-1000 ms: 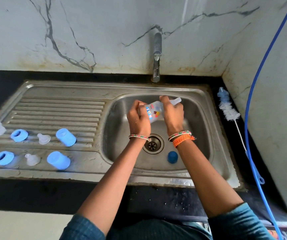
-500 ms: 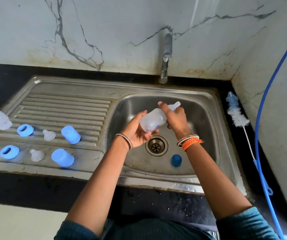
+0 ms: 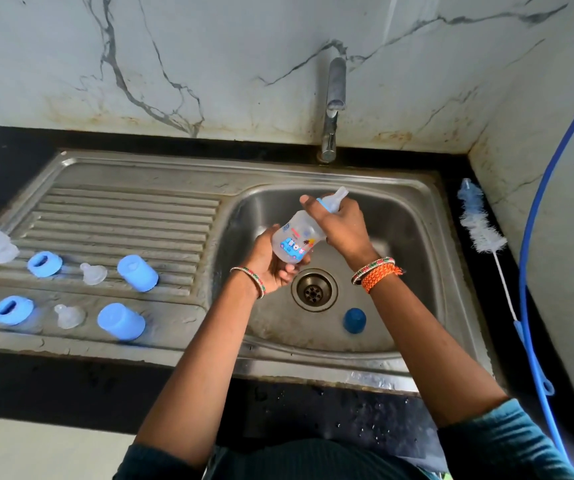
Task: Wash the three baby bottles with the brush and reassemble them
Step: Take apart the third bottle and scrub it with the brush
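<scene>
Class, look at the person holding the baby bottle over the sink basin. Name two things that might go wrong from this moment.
1. The bottle is tilted over the basin, the left hand gripping its base and the right hand its top; if it slips, it may drop toward the drain.
2. The blue cap lies on the basin floor, where it may pick up dirt.

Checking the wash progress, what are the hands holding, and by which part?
One baby bottle: left hand cups its base, right hand grips its teat end.
</scene>
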`<state>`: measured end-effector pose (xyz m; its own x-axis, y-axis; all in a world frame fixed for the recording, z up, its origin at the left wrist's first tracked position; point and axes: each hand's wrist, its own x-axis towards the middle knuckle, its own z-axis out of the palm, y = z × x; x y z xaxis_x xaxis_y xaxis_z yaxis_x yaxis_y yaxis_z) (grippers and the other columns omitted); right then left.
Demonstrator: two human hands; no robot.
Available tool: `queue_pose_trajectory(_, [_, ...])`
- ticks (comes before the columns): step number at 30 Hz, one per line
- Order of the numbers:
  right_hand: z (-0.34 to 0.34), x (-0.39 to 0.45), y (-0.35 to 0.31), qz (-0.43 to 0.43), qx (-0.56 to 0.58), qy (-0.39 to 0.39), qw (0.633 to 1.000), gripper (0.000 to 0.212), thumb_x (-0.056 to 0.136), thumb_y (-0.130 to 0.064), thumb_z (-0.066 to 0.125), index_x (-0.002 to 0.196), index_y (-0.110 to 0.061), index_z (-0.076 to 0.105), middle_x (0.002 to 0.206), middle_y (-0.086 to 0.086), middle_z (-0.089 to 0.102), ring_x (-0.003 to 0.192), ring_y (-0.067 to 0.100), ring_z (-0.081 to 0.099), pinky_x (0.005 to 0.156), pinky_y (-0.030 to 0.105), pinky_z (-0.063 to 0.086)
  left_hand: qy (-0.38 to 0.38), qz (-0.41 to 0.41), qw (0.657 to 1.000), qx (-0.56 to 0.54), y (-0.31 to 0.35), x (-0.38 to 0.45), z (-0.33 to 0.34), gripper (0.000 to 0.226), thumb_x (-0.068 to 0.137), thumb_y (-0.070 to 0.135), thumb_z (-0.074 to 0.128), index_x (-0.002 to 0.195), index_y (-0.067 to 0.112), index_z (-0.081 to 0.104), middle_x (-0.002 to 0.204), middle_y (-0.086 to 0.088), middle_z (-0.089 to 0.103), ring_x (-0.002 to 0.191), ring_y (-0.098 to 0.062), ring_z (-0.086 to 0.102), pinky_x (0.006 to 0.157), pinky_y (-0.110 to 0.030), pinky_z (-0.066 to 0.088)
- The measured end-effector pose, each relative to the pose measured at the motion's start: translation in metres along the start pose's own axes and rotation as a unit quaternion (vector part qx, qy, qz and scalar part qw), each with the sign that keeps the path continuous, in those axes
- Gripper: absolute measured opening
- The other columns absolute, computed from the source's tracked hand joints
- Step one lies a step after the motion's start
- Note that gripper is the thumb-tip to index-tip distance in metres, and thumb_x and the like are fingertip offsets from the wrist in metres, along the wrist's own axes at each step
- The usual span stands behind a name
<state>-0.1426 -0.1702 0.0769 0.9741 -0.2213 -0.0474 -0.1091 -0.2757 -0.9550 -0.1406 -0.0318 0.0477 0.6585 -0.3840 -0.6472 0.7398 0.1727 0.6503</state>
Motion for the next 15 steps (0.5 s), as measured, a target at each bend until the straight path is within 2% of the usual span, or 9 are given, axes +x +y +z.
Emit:
queue_pose_trajectory(2, [-0.001,0.001,0.000,0.004,0.008,0.024,1.000,0.031,0.081,-0.048,0.068,0.070,-0.019,0.061,0.072,-0.002,0.069,0.074,0.015,0.069,0.065,0.035,0.055,-0.017,0.019,1.000,-0.006,-0.001,0.002,-0.001,0.080,0.093,0.066,0.012,0.093,0.005,0.064,0.070,-0.011,0.067,0.047,-0.014,0.053,0.037,-0.013,0.038])
queue_pose_trajectory(3, [-0.002,0.002,0.001,0.015,0.009,0.033,0.999,0.032,0.081,-0.048,0.068,0.072,-0.018,0.062,0.074,-0.002,0.069,0.074,0.016,0.069,0.065,0.034,0.055,-0.026,0.038,0.999,-0.023,-0.001,0.002,0.000,0.078,0.091,0.069,0.015,0.095,0.007,0.064,0.077,-0.013,0.067,0.057,-0.017,0.057,0.042,-0.017,0.045])
queue_pose_trajectory(4, [-0.003,0.003,0.002,0.031,0.008,0.038,0.999,0.033,0.081,-0.048,0.067,0.074,-0.017,0.061,0.076,-0.001,0.069,0.074,0.015,0.069,0.063,0.031,0.054,-0.032,0.065,0.996,-0.045,-0.001,0.002,0.001,0.070,0.092,0.066,0.023,0.097,0.008,0.063,0.081,-0.013,0.066,0.064,-0.019,0.058,0.048,-0.021,0.050])
queue_pose_trajectory(6, [-0.004,0.004,0.004,0.051,0.000,0.038,0.998,0.033,0.082,-0.050,0.065,0.078,-0.018,0.059,0.078,-0.002,0.068,0.075,0.015,0.068,0.059,0.026,0.050,-0.033,0.106,0.991,-0.081,-0.001,0.001,0.002,0.044,0.094,0.048,0.042,0.100,0.009,0.060,0.087,-0.012,0.063,0.072,-0.019,0.059,0.054,-0.023,0.054])
queue_pose_trajectory(8, [-0.007,0.002,0.003,0.041,-0.021,0.003,0.999,0.031,0.083,-0.050,0.066,0.081,-0.020,0.057,0.080,-0.003,0.066,0.075,0.013,0.066,0.055,0.021,0.047,-0.035,0.087,0.991,-0.099,-0.002,0.000,-0.002,0.033,0.094,0.037,0.049,0.103,0.006,0.059,0.092,-0.015,0.062,0.076,-0.022,0.061,0.054,-0.022,0.054])
queue_pose_trajectory(12, [-0.010,0.000,0.003,0.003,-0.070,-0.081,0.994,0.037,0.082,-0.047,0.068,0.095,-0.012,0.061,0.089,0.001,0.068,0.077,0.012,0.067,0.048,0.018,0.048,-0.056,0.005,0.993,-0.105,-0.009,0.001,-0.011,0.049,0.095,0.045,0.039,0.106,0.000,0.058,0.089,-0.021,0.061,0.065,-0.022,0.062,0.043,-0.018,0.047])
queue_pose_trajectory(15, [-0.007,-0.002,0.007,-0.009,-0.110,-0.109,0.988,0.039,0.082,-0.047,0.068,0.097,-0.012,0.061,0.087,0.001,0.067,0.072,0.011,0.066,0.048,0.018,0.051,-0.038,-0.033,0.995,-0.082,-0.014,0.008,-0.013,0.053,0.097,0.048,0.032,0.104,0.002,0.056,0.077,-0.020,0.061,0.046,-0.016,0.054,0.032,-0.015,0.038])
